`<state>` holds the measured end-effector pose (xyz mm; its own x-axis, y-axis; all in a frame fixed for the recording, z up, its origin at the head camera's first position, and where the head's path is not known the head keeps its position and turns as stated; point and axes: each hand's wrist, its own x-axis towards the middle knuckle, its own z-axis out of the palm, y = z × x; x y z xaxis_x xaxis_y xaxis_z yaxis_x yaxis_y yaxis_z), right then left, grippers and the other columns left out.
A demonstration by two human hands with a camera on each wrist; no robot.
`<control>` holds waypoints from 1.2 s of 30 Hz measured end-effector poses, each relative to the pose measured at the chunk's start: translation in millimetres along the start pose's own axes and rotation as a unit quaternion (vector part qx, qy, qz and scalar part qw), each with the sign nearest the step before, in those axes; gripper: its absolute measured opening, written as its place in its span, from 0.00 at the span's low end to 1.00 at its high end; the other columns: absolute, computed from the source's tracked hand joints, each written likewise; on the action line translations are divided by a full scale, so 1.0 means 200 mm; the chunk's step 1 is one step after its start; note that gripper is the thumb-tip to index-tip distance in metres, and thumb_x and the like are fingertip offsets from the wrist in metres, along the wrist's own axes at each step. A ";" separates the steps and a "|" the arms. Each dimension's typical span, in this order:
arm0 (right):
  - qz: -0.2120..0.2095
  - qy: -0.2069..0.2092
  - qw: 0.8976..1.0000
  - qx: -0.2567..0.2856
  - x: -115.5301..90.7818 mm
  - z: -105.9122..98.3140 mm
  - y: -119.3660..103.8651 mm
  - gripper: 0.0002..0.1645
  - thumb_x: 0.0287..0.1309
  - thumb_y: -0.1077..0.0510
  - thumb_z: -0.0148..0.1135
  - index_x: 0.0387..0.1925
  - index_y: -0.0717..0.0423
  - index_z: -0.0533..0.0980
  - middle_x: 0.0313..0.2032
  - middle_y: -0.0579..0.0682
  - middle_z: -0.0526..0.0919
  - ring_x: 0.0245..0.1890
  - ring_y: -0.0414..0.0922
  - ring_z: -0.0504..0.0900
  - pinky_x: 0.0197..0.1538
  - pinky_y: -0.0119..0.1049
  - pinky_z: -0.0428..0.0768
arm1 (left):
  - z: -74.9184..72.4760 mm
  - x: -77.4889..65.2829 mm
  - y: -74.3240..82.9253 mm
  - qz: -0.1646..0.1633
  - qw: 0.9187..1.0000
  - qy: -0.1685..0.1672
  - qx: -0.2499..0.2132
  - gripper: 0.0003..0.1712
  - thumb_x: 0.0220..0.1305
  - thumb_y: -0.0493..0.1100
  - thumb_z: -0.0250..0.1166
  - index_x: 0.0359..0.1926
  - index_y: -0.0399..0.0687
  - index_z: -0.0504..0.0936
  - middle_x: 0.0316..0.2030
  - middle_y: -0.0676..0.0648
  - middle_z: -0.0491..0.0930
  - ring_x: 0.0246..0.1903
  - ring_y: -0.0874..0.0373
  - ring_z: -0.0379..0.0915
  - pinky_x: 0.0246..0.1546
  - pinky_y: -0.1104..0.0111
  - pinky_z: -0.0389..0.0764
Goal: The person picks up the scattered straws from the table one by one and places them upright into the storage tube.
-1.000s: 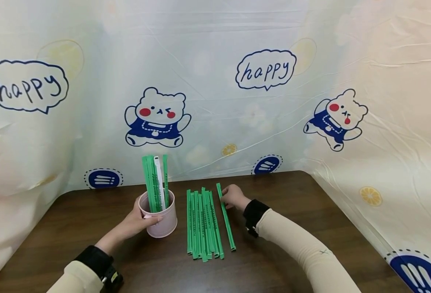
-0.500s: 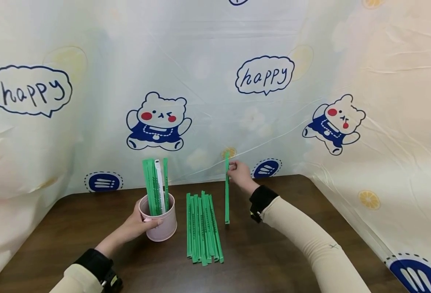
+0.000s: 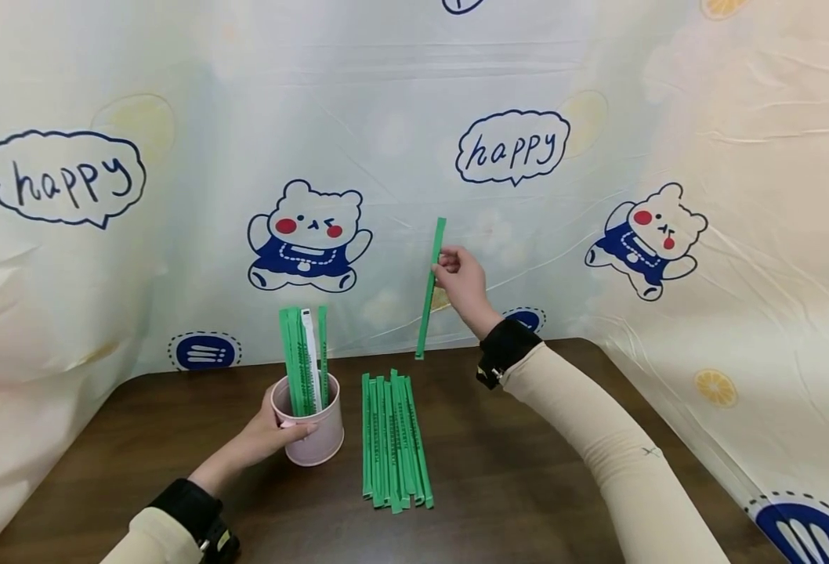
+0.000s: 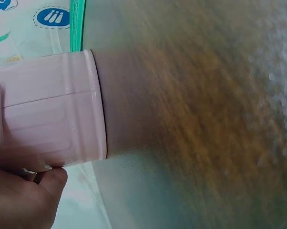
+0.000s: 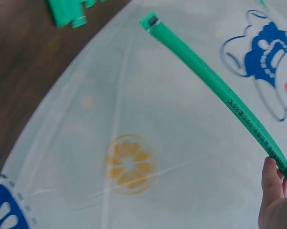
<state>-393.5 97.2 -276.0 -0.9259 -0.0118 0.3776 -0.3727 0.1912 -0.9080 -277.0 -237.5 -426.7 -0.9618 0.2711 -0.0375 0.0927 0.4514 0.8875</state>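
Note:
In the head view my right hand [image 3: 465, 288] pinches a green wrapped drinking straw [image 3: 428, 313] near its upper half, raised above the table's back edge. The right wrist view shows that straw [image 5: 208, 78] slanting away from the fingertips, with dark print on its wrapper. My left hand [image 3: 262, 435] grips the side of a pink metal bucket [image 3: 323, 435], which stands upright on the table. Several green wrapped straws [image 3: 296, 360] and a white one [image 3: 312, 348] stand inside the bucket. Between the hands lies a row of several green wrapped straws [image 3: 393, 442].
The dark wooden table [image 3: 527, 470] has rounded back corners. A pale printed curtain [image 3: 400, 102] with bears and lettering hangs behind it and along both sides.
My right hand has picked the separate green straw up off the table, right of the row, and raised it, tilting its lower end leftward. The left hand stays on the bucket.

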 end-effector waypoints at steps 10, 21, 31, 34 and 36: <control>-0.020 0.000 0.998 0.059 -0.02 0.23 -0.18 0.20 0.69 0.66 0.60 0.61 0.66 0.74 0.47 0.57 0.79 0.44 0.41 0.78 0.53 0.38 0.88 | 0.01 0.00 -0.02 0.021 1.000 0.008 -0.004 0.62 0.62 0.47 0.69 0.77 0.33 0.32 0.73 0.25 0.47 0.69 0.28 0.54 0.68 0.31 0.64; 0.010 -0.051 0.994 0.097 -0.15 0.52 -0.22 0.19 0.69 0.66 0.61 0.59 0.65 0.74 0.50 0.61 0.80 0.44 0.41 0.79 0.52 0.37 0.88 | 0.01 -0.01 -0.02 0.033 0.999 0.013 -0.015 0.62 0.61 0.45 0.70 0.76 0.33 0.33 0.72 0.25 0.48 0.69 0.28 0.54 0.69 0.30 0.63; 0.018 -0.088 0.993 0.071 -0.27 0.66 -0.10 0.19 0.69 0.66 0.61 0.59 0.65 0.75 0.51 0.64 0.81 0.48 0.49 0.81 0.51 0.36 0.87 | 0.00 0.01 -0.01 0.038 0.999 0.011 0.002 0.62 0.62 0.46 0.70 0.76 0.30 0.33 0.72 0.23 0.49 0.69 0.27 0.55 0.69 0.32 0.64; 0.024 -0.092 0.993 0.064 -0.31 0.70 -0.05 0.18 0.68 0.66 0.61 0.58 0.66 0.75 0.50 0.65 0.81 0.48 0.51 0.81 0.53 0.42 0.87 | 0.00 0.00 -0.02 0.033 0.999 0.012 0.000 0.62 0.62 0.45 0.69 0.76 0.30 0.33 0.72 0.24 0.49 0.70 0.28 0.55 0.69 0.32 0.64; 0.026 -0.096 0.993 0.057 -0.34 0.73 0.00 0.17 0.68 0.67 0.61 0.57 0.67 0.75 0.49 0.65 0.81 0.47 0.51 0.82 0.53 0.45 0.87 | 0.00 0.00 -0.03 0.030 0.999 0.011 -0.003 0.61 0.62 0.45 0.69 0.76 0.31 0.33 0.72 0.24 0.49 0.70 0.28 0.55 0.69 0.33 0.64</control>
<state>-339.0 -45.6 -327.4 -0.9348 -0.1935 0.2978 -0.3184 0.0850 -0.9442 -276.9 -239.7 -432.1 -0.9600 0.2787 0.0256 0.1487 0.4302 0.8904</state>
